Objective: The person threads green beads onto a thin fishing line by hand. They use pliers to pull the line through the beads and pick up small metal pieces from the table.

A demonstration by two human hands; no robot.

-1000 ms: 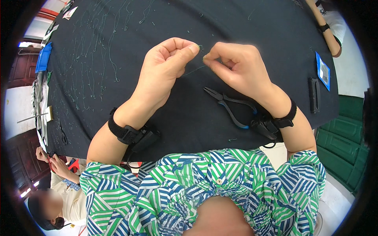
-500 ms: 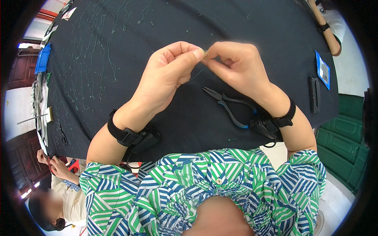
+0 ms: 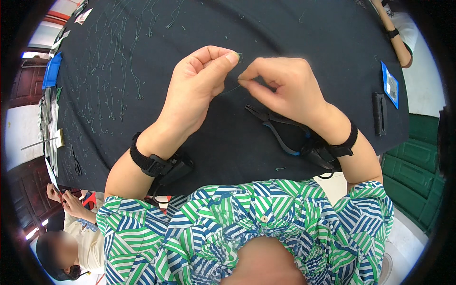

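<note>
My left hand [image 3: 199, 80] is raised above the black cloth, thumb and index finger pinched together. A tiny curl of green thread [image 3: 240, 58] sticks out past the tip of its thumb. To the right, my right hand [image 3: 287, 85] also pinches, its fingertips on a fine thread [image 3: 232, 89] that runs back toward my left hand. Whether something small sits inside the left pinch is hidden. Below my right hand lie pliers [image 3: 280, 138] with blue-and-black handles, partly covered by the wrist and its strap.
Many thin green threads [image 3: 135, 71] lie spread over the black cloth [image 3: 213, 152] at left. A blue-edged packet [image 3: 390, 85] and a black bar-shaped object [image 3: 379, 114] rest at right. Scissors [image 3: 76, 164] lie at the left edge. Other people's hands [image 3: 71, 204] show at lower left; an arm [image 3: 394, 35] at upper right.
My hands have drawn apart from a touching pinch. The left has risen slightly to the left, the right has dropped a little, and thread now shows between them.
</note>
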